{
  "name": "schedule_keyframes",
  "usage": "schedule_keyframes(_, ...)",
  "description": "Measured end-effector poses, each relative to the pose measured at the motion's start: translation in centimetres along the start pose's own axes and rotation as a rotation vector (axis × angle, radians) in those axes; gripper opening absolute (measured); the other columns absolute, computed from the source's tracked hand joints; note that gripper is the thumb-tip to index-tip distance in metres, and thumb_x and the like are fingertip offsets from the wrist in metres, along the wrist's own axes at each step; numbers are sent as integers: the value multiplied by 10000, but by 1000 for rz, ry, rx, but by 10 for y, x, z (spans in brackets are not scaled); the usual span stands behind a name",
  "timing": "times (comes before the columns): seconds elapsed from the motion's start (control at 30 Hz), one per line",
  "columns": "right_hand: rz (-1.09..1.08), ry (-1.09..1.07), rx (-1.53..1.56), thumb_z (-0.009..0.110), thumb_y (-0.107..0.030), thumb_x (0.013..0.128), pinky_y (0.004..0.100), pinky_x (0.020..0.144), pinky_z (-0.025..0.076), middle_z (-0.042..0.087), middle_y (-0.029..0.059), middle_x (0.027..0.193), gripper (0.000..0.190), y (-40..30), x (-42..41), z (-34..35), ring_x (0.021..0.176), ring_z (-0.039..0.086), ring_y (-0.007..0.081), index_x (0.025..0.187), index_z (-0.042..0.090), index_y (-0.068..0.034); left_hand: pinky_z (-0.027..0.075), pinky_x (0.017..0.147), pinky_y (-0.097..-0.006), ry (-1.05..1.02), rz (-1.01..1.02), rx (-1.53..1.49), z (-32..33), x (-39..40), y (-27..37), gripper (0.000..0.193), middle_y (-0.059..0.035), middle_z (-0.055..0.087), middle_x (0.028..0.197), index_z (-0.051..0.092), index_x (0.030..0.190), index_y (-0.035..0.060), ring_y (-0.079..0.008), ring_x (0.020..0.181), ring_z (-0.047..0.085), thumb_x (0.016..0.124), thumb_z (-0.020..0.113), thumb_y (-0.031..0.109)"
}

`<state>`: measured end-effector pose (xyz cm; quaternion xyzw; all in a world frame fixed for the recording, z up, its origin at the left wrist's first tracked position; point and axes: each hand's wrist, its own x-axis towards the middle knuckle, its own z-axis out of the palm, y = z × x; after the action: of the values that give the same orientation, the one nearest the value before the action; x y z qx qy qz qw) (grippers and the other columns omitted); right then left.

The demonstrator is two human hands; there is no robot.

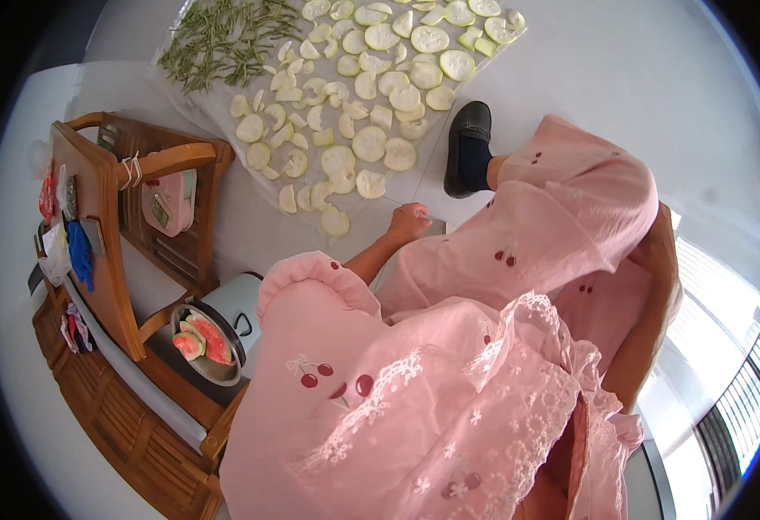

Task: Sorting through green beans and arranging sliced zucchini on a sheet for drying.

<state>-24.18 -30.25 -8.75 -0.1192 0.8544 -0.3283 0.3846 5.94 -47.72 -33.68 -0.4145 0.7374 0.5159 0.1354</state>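
My left hand (410,221) is low over the pale floor, its fingers curled, beside my pink trouser leg. Something small and pale shows at its fingertips, too unclear to name. My right forearm (640,344) runs along the far side of my bent leg, and the hand is hidden around the knee. Past my left hand lie many pale green-rimmed gourd slices (370,144), round, half-round and in chunks, spread on clear plastic sheeting (221,120). Thin green bean-like strips (224,42) are heaped at the sheet's upper left.
At left stands a wooden chair (208,214) with a pink case (171,203), beside a wooden table (87,175) holding bags and a blue cloth or glove (81,250). Watermelon pieces (208,338) lie in a metal bowl (227,374) near a light-blue bin (234,299). My black shoe (471,123) is by the slices.
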Motion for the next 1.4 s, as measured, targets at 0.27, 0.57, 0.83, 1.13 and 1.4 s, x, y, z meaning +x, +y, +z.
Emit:
schedule_keyframes(0.27, -313, 330, -481, 479, -106, 737, 341, 718, 411, 533, 178, 944, 240, 17, -66, 4, 838, 512, 235, 943, 518, 12, 447, 666, -311, 110, -87, 64, -16, -6, -48, 276, -130, 596, 767, 590, 840, 39, -223, 727, 574, 612, 590, 194)
schedule_keyframes(0.57, -240, 788, -678, 438, -119, 820, 340, 853, 362, 509, 115, 1064, 237, 81, -93, -9, 1014, 455, 253, 1018, 527, -25, 413, 718, -391, 476, 35, 385, -110, 119, -45, 353, -184, 503, 920, 501, 1033, 96, -328, 870, 492, 681, 475, 91)
schedule_keyframes(0.83, -56, 816, -428, 408, -118, 832, 315, 822, 377, 560, 105, 982, 221, 97, -84, -30, 940, 505, 229, 931, 576, -12, 422, 718, -385, 363, -62, 632, -126, 157, -35, 415, -152, 466, 941, 424, 1102, 146, -308, 885, 488, 698, 475, 64)
schedule_keyframes(1.13, -86, 800, -545, 406, -137, 832, 315, 802, 386, 570, 107, 960, 242, 79, -74, -27, 890, 525, 222, 946, 570, -1, 449, 588, -326, 672, 125, 192, -129, 159, -40, 203, -114, 543, 575, 520, 870, 53, -260, 596, 557, 673, 527, 104)
schedule_keyframes(1.4, -48, 801, -531, 418, -138, 834, 308, 797, 395, 575, 81, 951, 218, 85, -76, -30, 893, 525, 210, 925, 583, -29, 476, 502, -251, 987, -337, -951, -154, 157, -41, 114, -92, 536, 676, 485, 807, -10, -154, 572, 547, 697, 513, 5)
